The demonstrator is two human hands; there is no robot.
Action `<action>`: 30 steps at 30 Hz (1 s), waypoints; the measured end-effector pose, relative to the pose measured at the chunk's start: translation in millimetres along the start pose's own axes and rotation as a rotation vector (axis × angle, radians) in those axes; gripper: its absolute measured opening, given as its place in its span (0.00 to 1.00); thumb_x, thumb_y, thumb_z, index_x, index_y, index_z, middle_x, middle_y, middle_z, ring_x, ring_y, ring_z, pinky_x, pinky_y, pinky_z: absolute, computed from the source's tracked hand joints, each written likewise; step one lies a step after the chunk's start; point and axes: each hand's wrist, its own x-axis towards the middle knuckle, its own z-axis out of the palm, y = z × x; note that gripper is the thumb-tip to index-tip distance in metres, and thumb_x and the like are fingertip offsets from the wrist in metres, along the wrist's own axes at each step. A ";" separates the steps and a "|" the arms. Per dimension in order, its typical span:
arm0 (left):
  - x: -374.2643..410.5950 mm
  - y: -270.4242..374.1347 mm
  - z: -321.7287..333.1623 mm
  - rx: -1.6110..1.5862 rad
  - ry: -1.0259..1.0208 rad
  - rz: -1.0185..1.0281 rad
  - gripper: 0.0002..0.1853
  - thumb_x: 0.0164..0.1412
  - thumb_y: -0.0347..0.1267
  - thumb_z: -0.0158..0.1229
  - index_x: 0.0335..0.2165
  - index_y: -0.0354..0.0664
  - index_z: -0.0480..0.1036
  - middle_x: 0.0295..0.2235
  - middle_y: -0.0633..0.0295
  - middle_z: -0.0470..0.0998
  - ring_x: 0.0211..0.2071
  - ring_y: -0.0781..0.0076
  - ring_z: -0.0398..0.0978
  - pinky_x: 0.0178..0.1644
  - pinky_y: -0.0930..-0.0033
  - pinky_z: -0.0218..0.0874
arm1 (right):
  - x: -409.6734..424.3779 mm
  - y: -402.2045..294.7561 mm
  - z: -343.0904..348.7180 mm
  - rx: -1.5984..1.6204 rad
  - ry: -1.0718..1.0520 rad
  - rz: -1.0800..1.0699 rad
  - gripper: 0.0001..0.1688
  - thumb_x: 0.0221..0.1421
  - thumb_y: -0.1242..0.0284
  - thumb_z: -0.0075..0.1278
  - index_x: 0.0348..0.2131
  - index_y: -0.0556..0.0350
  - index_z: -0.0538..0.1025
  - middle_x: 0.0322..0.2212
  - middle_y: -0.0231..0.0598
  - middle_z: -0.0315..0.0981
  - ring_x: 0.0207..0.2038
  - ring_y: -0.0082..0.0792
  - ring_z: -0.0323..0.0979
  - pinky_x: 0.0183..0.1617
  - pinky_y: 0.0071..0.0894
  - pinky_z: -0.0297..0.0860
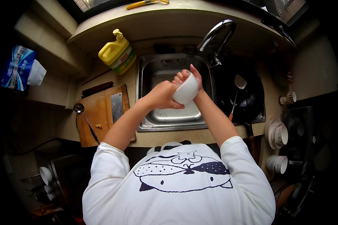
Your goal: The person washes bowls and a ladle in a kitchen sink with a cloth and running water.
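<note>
A white bowl [186,90] is tilted on its side above the stainless steel sink [176,115]. My left hand [164,96] grips its near left side, with the thumb along the underside. My right hand [195,80] is at the far right side, its thumb raised and its fingers curled over the rim into the bowl. Whether those fingers hold a cloth cannot be seen. Behind and to the right of the hands arches the chrome faucet [218,32]; no running water is visible from it.
Left of the sink are a yellow detergent jug [117,54] and a wooden cutting board [94,118] bearing a cleaver [117,105] and a ladle [86,119]. A black wok [250,98] with a spatula [236,90] fills the right side. Stacked bowls [280,135] stand farther right.
</note>
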 end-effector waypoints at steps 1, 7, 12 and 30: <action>0.3 7.6 -2.0 0.087 -0.049 0.015 0.15 0.30 0.35 0.65 0.19 0.37 0.71 0.18 0.54 0.71 0.20 0.58 0.70 0.27 0.70 0.62 | -0.8 -2.7 -7.0 -0.066 -0.178 -0.066 0.34 0.54 0.53 0.27 0.04 0.53 0.58 0.06 0.31 0.48 0.16 0.27 0.48 0.30 0.27 0.56; -3.4 -14.4 -1.2 0.702 0.015 0.619 0.07 0.36 0.31 0.56 0.21 0.42 0.72 0.29 0.61 0.72 0.33 0.68 0.69 0.42 0.67 0.58 | -5.3 0.4 4.0 -0.254 -0.413 -0.128 0.30 0.51 0.59 0.32 0.03 0.51 0.57 0.04 0.29 0.47 0.14 0.25 0.46 0.28 0.24 0.53; -3.4 -22.1 0.5 0.799 0.169 0.731 0.09 0.34 0.29 0.54 0.23 0.45 0.71 0.34 0.65 0.66 0.37 0.70 0.65 0.43 0.67 0.57 | -0.5 6.8 9.2 -0.263 -0.447 -0.106 0.25 0.46 0.62 0.37 0.03 0.49 0.58 0.04 0.30 0.50 0.17 0.25 0.48 0.30 0.23 0.52; 2.7 10.7 -12.0 -0.034 -0.068 -0.506 0.20 0.28 0.36 0.64 0.25 0.37 0.73 0.27 0.57 0.74 0.29 0.64 0.71 0.33 0.69 0.61 | -2.1 -16.8 50.3 -1.200 0.128 -0.259 0.27 0.55 0.63 0.33 0.08 0.56 0.57 0.09 0.26 0.48 0.17 0.18 0.48 0.22 0.18 0.47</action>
